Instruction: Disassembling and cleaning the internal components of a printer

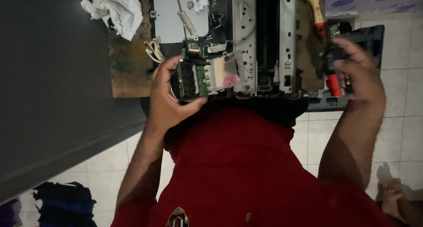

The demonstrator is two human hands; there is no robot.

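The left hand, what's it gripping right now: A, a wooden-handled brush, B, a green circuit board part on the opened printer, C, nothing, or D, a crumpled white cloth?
B: the left hand grips the green circuit board part at the opened printer; the cloth and brush lie untouched.

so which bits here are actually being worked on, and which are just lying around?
In hand:
- opened printer chassis
- green circuit board, held by the left hand
- ink-stained pad block
- small black and red part, held by the right hand

Lying about:
- crumpled white cloth
- wooden-handled brush
- dark cloth on the floor
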